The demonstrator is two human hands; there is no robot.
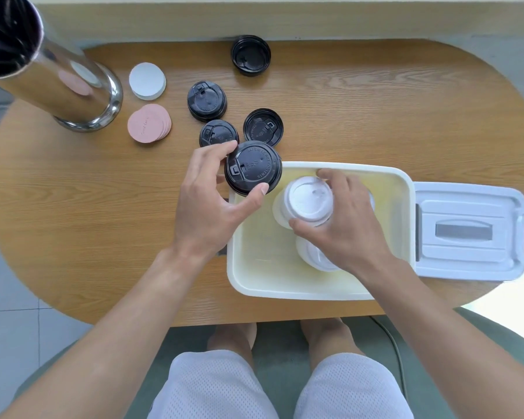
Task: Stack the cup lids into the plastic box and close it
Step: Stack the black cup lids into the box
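Hands meet over the plastic box (403, 189) at the centre right of the frame: the right hand (342, 219) curls its fingers round a white lid stack (307, 201) inside the box, with another white lid (312, 255) lying below it, partly hidden under the wrist. The left hand (206, 201) pinches a black lid (253, 167) between thumb and fingers, held over the box's upper left corner. The box sits near the desk's (88, 237) lower edge, its floor bare on the left side. Just right of it lies the box cover (469, 231), flat on the desk. Above the hands three black lids (218, 133) (263, 127) (207, 101) cluster together; a fourth (250, 55) lies upturned at the far edge. At upper left sit pink discs (149, 123), white discs (147, 81) and a metal cylinder (61, 83).
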